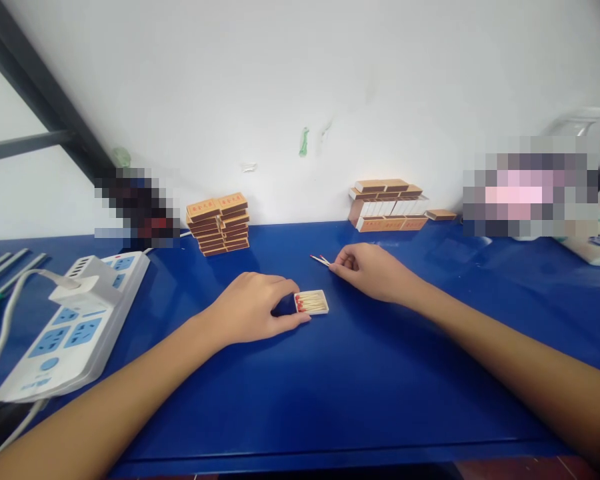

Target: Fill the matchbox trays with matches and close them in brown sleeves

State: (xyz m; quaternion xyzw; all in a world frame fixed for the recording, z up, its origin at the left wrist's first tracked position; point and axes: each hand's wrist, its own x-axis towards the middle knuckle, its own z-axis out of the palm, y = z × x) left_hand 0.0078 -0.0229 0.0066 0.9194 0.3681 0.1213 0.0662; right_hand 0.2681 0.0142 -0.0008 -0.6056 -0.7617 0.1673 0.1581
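Note:
A small white matchbox tray [326, 305] full of red-headed matches [310, 303] lies on the blue table, its long side running left to right. My left hand [253, 307] rests to its left, with the index finger at the upper left corner and the thumb along the near edge, gripping it lightly. Beyond the tray and to the right, my right hand [367, 270] pinches a few loose matches [322, 260] between thumb and fingertips. Their heads point left, away from the hand. The other fingers of that hand are curled in.
Stacked matchboxes [220, 227] stand at the back left, by the wall. A second pile of matchboxes [387, 207] is at the back right, beside one single matchbox [441, 215]. A white power strip [80, 327] with a plugged-in cable lies left, near green-handled tools [0, 293].

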